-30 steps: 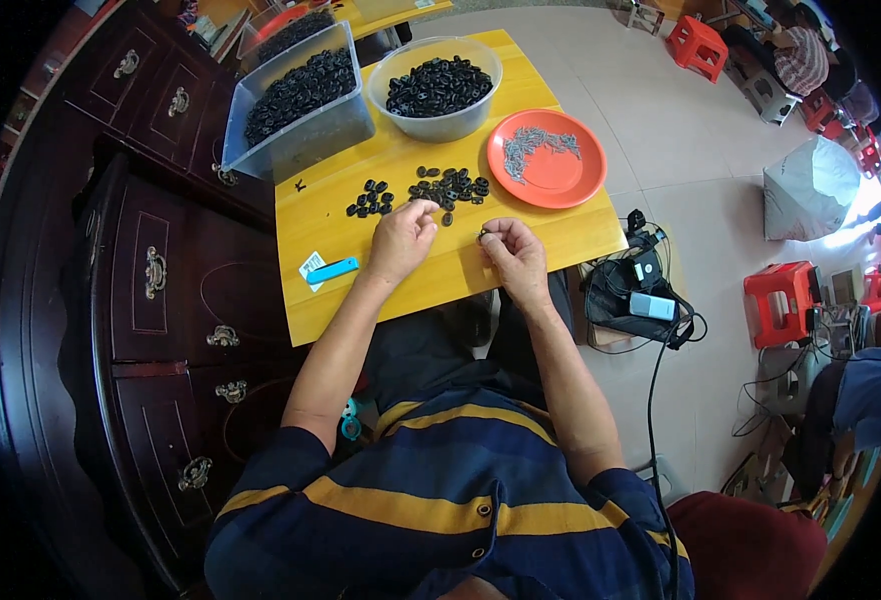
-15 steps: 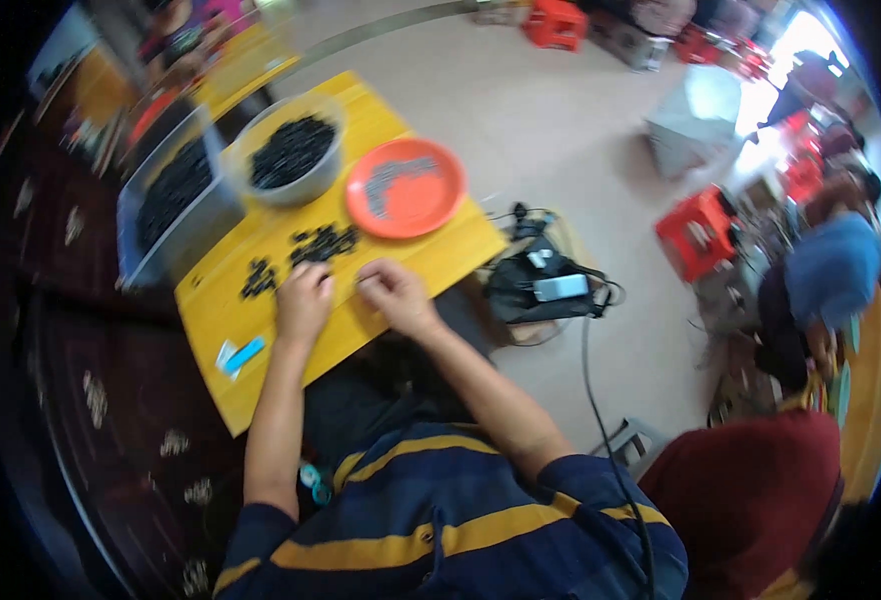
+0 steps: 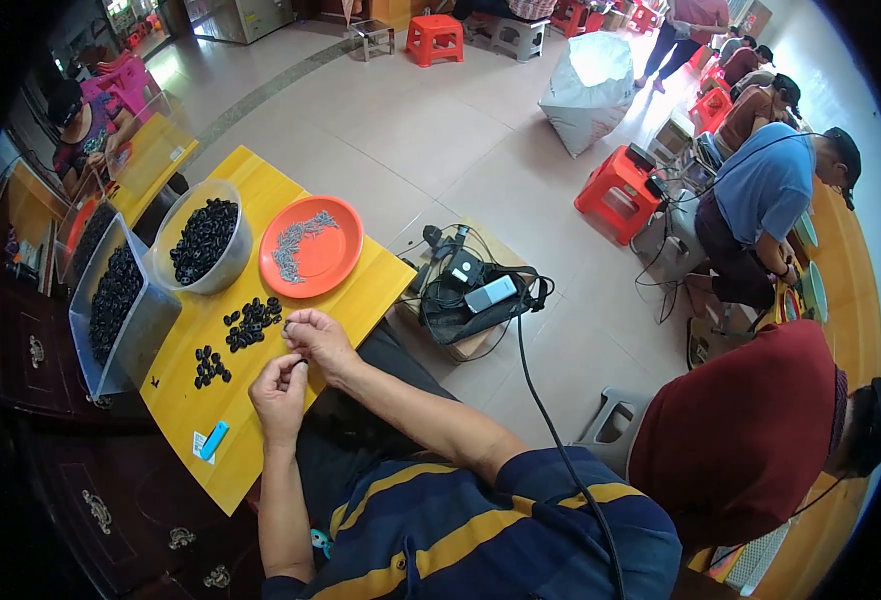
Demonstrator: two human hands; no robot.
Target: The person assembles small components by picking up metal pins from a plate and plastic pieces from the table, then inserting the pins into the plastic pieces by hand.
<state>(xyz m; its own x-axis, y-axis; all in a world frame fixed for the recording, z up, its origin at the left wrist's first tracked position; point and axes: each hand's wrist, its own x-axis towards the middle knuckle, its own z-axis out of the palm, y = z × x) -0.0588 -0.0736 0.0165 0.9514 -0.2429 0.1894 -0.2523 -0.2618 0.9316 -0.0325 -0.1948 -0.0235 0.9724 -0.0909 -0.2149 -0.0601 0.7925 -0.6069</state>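
My left hand (image 3: 279,396) is closed in a pinch at the front edge of the yellow table (image 3: 291,205), with a small black oval piece showing at its fingertips. Just beyond it, my right hand (image 3: 323,346) pinches something too small to make out. Loose black oval pieces (image 3: 251,324) lie on the tabletop in two groups to the left of my hands. Past them sits an orange-red plate (image 3: 336,270), on which small grey metal pins (image 3: 296,240) are spread. A round translucent tub (image 3: 244,248) and a rectangular translucent bin (image 3: 161,318) hold many more black pieces.
A blue flat object (image 3: 215,440) rests on white paper near the table's left corner. To the right, a black bag (image 3: 461,318) with cables and a device sits on a low box. A person in dark red (image 3: 736,430) sits close on my right. Red stools (image 3: 616,195) stand farther off.
The view has swung, shifting the table left and down in the picture. My hands have come closer together, the right one now beyond the left, and a black piece shows at the left fingertips.
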